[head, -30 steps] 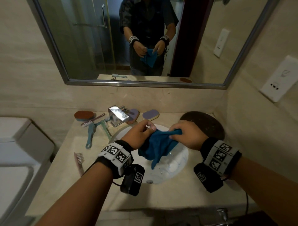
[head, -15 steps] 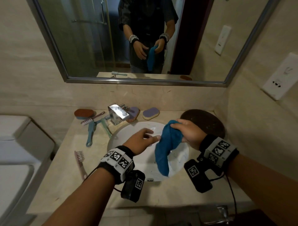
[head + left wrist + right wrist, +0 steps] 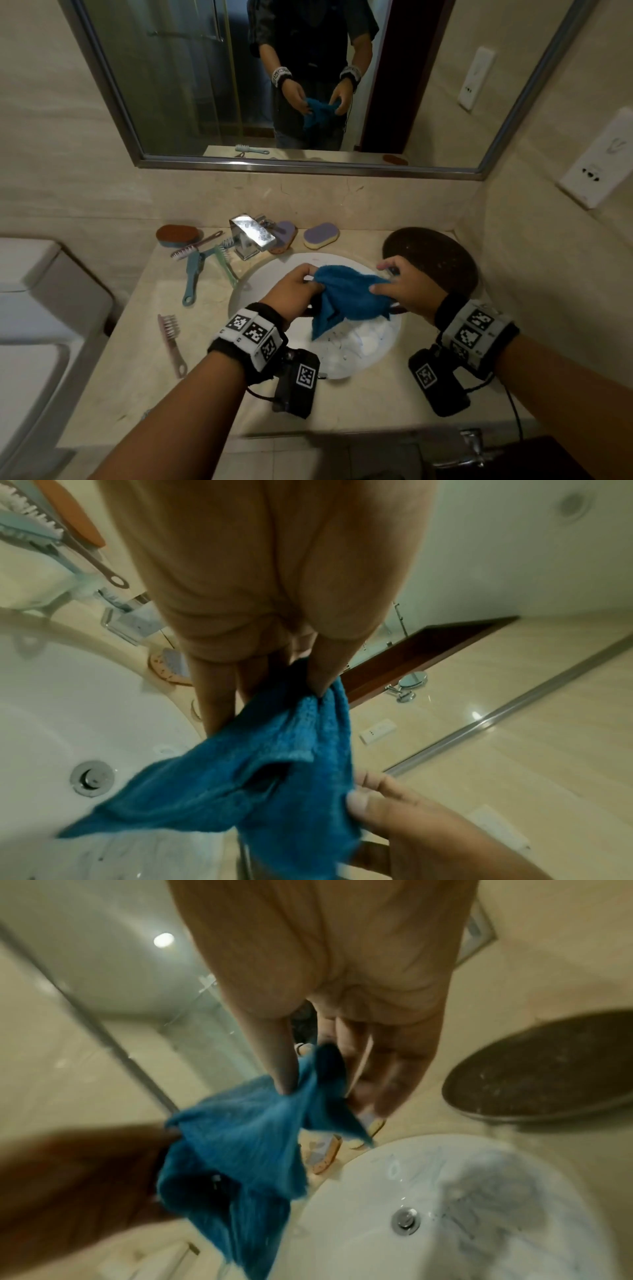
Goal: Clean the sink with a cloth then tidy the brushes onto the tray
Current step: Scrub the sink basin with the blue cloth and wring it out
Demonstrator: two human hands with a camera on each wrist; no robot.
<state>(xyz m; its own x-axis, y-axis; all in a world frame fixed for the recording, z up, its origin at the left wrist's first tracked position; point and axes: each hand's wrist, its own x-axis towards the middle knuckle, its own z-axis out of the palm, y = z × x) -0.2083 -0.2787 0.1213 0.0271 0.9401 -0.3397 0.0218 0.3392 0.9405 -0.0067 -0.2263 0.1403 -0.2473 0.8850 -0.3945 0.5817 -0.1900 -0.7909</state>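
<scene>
Regrasped by the left hand, cloth now stretches between both hands' pinching fingers.

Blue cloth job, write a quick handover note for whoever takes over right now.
Left hand and right hand each pinch an edge of the blue cloth, held spread above the sink, not touching it.
Basin shows dark smears; wiping looks unfinished.
Brushes lie on the counter left of the tap; a pink one nearer the front.
Dark round tray right of the sink holds no brushes.
Left: wipe, then move the brushes.

One cloth; four brushes; three sponges; one tray.
</scene>
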